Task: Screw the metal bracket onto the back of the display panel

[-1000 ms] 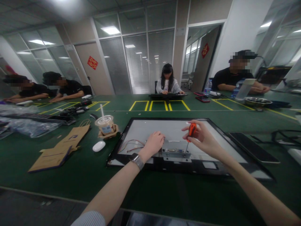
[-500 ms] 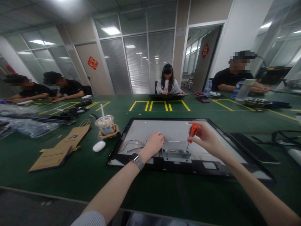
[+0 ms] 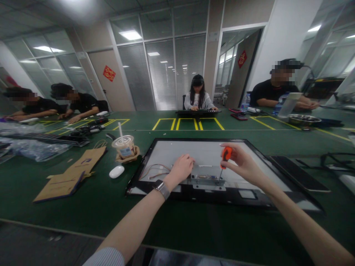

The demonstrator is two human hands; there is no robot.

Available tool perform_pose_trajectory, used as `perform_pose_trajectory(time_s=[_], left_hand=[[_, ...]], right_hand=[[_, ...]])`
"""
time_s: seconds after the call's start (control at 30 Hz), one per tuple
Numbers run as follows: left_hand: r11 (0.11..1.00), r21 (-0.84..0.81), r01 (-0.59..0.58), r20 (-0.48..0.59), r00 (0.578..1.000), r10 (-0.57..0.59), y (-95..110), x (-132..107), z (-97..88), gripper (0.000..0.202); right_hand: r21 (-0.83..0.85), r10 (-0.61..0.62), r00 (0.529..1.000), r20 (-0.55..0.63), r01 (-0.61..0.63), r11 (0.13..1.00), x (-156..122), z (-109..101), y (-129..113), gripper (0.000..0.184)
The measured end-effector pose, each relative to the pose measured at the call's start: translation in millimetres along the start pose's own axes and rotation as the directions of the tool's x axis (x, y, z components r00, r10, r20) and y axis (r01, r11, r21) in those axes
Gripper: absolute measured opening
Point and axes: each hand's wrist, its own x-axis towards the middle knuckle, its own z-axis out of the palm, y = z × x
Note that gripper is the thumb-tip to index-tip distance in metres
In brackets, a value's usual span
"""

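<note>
An orange-and-black screwdriver (image 3: 226,154) is in my right hand (image 3: 244,164), gripped by thumb and fingers. It points down, its tip at the right end of a metal bracket (image 3: 208,181) with connector ports. The bracket sits near the close edge of a flat display panel (image 3: 169,153), grey-white with a black frame, lying on the table. My left hand (image 3: 182,168), fingers curled together, holds the bracket at its left end; the fingertips are partly hidden. Thin wires (image 3: 156,167) run across the panel left of that hand.
On the green table (image 3: 91,214), a lidded drink cup (image 3: 124,146), white mouse (image 3: 116,171) and brown paper bag (image 3: 74,173) lie to the left. A flat black device (image 3: 298,173) and cables (image 3: 335,160) are at the right. Several people sit across the table.
The screwdriver's handle has turned slightly in my right hand, its tip staying at the same spot on the bracket. My left hand has not visibly moved.
</note>
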Motion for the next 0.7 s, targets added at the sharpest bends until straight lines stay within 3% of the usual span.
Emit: perform_pose_trajectory(time_s=[0.17,0.4,0.57,0.7], left_hand=[[1.0,-0.012,0.006,0.013,1.0,-0.006,0.9,-0.4,-1.6,0.029],[0.999,0.033,-0.004,0.019,1.0,0.003,1.5,-0.2,-1.5,0.028],[1.0,0.014,0.014,0.032,0.999,-0.014,2.6,0.2,-3.5,0.029],[1.0,-0.007,0.017,0.038,0.999,-0.017,2.6,0.0,-4.4,0.029]], right_hand=[[0.086,0.044,0.999,0.009,-0.044,0.995,2.4,-0.8,-3.8,0.054],[0.093,0.017,0.999,0.044,-0.021,0.995,0.3,-2.0,-6.6,0.036],[-0.024,0.021,0.997,0.068,-0.019,1.0,1.1,-6.3,-1.7,0.05],[0.004,0.037,0.997,0.069,-0.037,0.999,2.5,-8.2,-1.2,0.054]])
